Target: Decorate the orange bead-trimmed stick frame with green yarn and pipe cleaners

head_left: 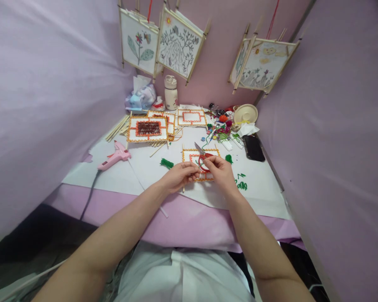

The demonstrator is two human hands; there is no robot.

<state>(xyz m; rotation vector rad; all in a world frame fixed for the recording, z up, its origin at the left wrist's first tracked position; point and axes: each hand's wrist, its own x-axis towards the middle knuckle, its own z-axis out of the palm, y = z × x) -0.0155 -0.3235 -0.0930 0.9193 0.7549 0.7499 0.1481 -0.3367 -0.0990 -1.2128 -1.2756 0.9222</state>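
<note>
Left hand (179,176) pinching framed panel (192,157), right hand (219,170) gripping red scissors (202,156)

White paper on the tabletop (264,184) lies bare right of the hands, past some green scraps (241,183). Leftward the pink glue gun (115,157) and its cord bar the way. Behind, framed panels (148,129), what look like yarn bits (220,130) and a black phone (253,147) crowd the back edge.
</note>
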